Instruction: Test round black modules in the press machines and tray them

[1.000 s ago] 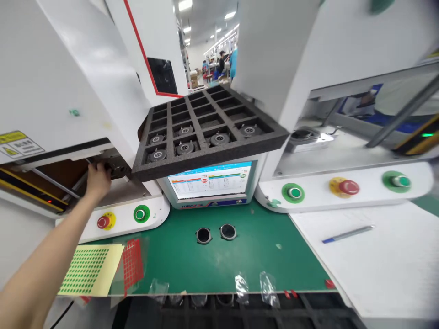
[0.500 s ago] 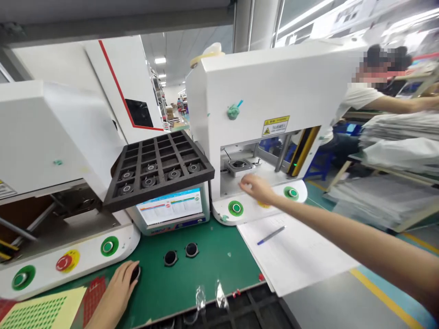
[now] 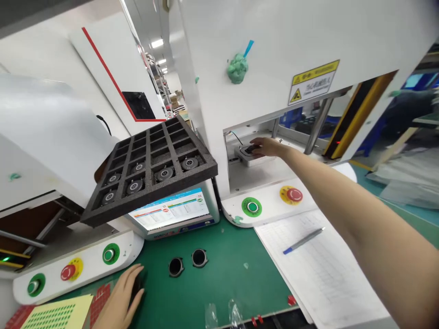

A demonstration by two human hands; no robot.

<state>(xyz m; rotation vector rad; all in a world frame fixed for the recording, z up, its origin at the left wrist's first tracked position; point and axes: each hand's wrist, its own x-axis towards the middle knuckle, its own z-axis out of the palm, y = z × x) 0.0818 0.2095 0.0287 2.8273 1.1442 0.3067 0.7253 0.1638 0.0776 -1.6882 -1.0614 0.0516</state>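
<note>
My right hand (image 3: pixel 266 147) reaches into the right-hand white press. Its fingers close on a dark round watch case (image 3: pixel 253 149) at the metal fixture (image 3: pixel 255 159), partly hiding it. At the lower left, my left hand (image 3: pixel 120 294) lies low over the green mat, with fingers and thumb around a dark watch case (image 3: pixel 137 287) that is mostly covered. Two more round watch cases, one nearer (image 3: pixel 176 267) and one beside it (image 3: pixel 199 258), rest on the mat to the right of that hand.
A black foam tray (image 3: pixel 154 192) with several watch cases sits tilted above a small screen (image 3: pixel 174 212). Green buttons (image 3: pixel 252 207) and a red stop button (image 3: pixel 294 195) line the press front. A pen (image 3: pixel 303 241) lies on paper sheets (image 3: pixel 322 274). Another press (image 3: pixel 51 137) stands left.
My right hand has moved forward from the press's front edge to the fixture and onto a watch case. My left hand stays low at the left. The view has come closer to the right press.
</note>
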